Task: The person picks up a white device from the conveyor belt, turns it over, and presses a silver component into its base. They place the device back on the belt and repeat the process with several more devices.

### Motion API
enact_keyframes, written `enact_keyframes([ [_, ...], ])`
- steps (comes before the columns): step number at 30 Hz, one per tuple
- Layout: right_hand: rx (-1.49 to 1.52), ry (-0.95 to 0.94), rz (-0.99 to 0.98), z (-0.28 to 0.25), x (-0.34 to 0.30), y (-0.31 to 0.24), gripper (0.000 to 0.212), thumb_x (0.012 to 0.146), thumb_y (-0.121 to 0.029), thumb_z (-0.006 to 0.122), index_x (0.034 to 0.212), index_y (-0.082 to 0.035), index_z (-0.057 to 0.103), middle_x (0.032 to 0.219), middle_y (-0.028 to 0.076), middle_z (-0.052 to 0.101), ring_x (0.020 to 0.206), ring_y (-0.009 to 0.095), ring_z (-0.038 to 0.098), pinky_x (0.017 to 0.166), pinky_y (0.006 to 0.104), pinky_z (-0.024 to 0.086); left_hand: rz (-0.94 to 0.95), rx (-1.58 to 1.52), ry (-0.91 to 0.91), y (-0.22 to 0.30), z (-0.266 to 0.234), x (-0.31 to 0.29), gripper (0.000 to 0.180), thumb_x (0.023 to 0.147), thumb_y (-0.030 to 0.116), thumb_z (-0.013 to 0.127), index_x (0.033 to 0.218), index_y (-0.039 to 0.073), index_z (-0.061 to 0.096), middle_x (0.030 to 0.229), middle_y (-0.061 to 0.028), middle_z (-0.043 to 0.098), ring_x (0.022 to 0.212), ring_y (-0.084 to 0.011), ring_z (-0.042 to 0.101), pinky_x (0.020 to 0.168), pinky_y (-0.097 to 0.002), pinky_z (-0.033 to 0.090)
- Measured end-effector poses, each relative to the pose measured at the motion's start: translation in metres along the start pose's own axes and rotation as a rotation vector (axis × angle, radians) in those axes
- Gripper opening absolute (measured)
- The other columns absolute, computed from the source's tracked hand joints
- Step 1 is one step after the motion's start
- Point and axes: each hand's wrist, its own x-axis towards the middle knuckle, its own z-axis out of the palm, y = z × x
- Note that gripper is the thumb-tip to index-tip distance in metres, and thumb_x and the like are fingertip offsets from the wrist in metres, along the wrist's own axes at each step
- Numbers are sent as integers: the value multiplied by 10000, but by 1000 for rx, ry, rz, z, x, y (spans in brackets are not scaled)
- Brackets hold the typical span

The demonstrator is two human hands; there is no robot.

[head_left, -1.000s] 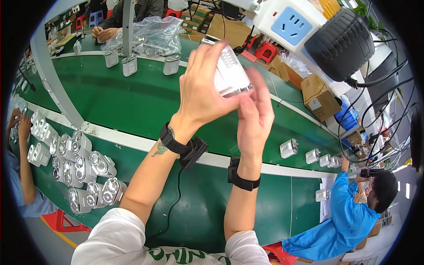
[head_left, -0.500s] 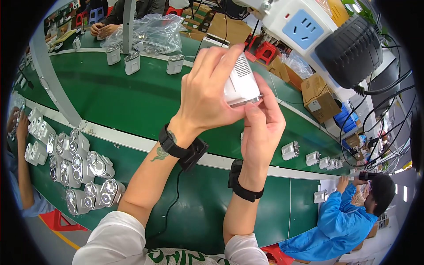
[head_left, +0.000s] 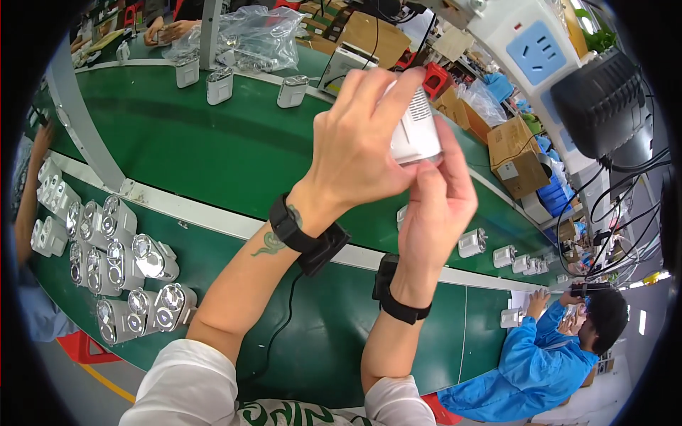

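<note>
Above the green conveyor belt [head_left: 192, 156], both my hands hold a white plastic device [head_left: 418, 135] with a slotted vent on its face, tilted. My left hand [head_left: 355, 138] wraps over its upper and left side, fingers across the top. From below and the right, my right hand [head_left: 435, 213] closes on the device's lower end, thumb in front and fingers behind. My fingers hide much of the casing and its lower edge. Similar white devices [head_left: 124, 266] with round, shiny tops stand grouped on the green bench at left. Black straps with small modules circle both wrists.
A white power strip [head_left: 536, 53] with a black adapter [head_left: 604, 106] hangs close at upper right, cables trailing. More devices [head_left: 219, 86] stand along the belt. A metal post [head_left: 85, 135] rises at left. A co-worker in blue [head_left: 547, 355] sits at right; another person's arm shows at far left.
My hands and the device have shifted slightly right in view. The right fingertips now cover more of the device's lower end. The whole view has moved a little; both hands keep their hold.
</note>
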Motion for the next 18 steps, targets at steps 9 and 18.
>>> enact_keyframes([
  [9, -543, -135, -242, -8, 13, 28, 744, 837, -34, 658, 1484, 61, 305, 1141, 170, 655, 1044, 250, 637, 948, 326, 480, -921, -580, -480, -44, 12, -15, 701, 707, 416, 825, 1242, 34, 583, 1083, -154, 634, 930, -294, 633, 700, -357, 560],
  [18, -941, -382, 372, -56, 10, 100, 826, 654, -127, 817, 1377, -20, 433, 1153, 195, 644, 1024, 284, 649, 868, 383, 514, -813, 439, -568, -157, 45, -75, 882, 757, 506, 774, 1369, -45, 461, 1155, -263, 619, 1024, -382, 624, 922, -467, 508],
])
